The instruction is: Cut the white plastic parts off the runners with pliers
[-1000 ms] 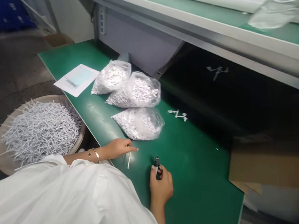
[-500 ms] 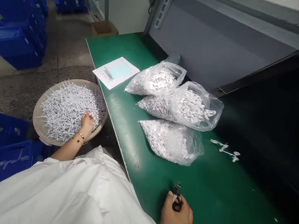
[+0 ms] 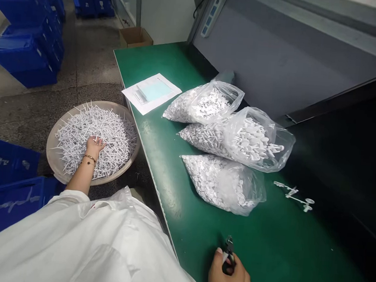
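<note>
My feed from the head camera, at this moment: the person's left hand (image 3: 93, 144) lies on a heap of thin white plastic sticks (image 3: 110, 130) in a round, shallow translucent basin (image 3: 52, 156), and gold bracelets (image 3: 89, 159) circle the wrist. That left grip is released, with the fingers open across the pile, though I cannot tell whether a stick lies beneath them. The basin sits just beside the near edge of a green-topped table (image 3: 264, 247), lower than its surface. At the bottom of the frame, the right hand (image 3: 229, 279) rests at the table's near side with its grip clenched on small black-handled cutters (image 3: 228, 253), their tips pointing up and away from the palm. Three clear plastic bags (image 3: 223, 183) packed with small white moulded parts lie bunched together on the table, beyond the cutters and well apart from them. To their right lies a loose white moulded piece (image 3: 294, 197), and to their left a sheet of paper (image 3: 151, 93) carries a pale blue card (image 3: 154, 90). A white coat (image 3: 85, 241) fills the lower left of the frame. Past the table, blue crates (image 3: 25, 54) stand stacked on a concrete floor (image 3: 93, 55), near a cardboard box (image 3: 135, 37).
</note>
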The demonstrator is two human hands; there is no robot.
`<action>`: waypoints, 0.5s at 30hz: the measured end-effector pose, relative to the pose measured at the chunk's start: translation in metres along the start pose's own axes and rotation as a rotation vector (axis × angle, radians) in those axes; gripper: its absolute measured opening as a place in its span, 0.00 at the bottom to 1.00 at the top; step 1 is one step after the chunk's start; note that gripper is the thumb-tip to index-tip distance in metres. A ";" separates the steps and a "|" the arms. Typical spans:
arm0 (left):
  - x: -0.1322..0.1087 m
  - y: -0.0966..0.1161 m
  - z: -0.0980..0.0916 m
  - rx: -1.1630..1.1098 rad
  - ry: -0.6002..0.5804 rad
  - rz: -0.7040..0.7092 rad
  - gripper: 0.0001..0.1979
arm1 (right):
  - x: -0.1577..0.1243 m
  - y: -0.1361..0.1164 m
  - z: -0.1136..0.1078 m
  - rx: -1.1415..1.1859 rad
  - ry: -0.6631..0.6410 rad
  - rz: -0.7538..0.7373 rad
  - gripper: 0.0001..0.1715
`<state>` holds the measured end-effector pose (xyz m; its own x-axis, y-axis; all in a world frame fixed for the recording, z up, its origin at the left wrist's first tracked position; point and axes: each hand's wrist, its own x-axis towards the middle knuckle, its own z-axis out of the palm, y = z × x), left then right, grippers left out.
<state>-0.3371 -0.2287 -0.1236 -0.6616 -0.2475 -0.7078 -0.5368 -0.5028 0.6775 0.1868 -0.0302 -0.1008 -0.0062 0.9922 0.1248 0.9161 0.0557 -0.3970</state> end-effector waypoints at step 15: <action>0.027 0.052 0.027 0.016 -0.253 0.144 0.11 | -0.001 -0.001 0.004 -0.015 0.009 0.008 0.25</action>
<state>-0.3965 -0.2391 -0.1020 -0.8399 -0.0995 -0.5335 -0.4353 -0.4635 0.7718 0.1846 -0.0307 -0.1038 0.0049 0.9915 0.1297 0.9222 0.0457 -0.3841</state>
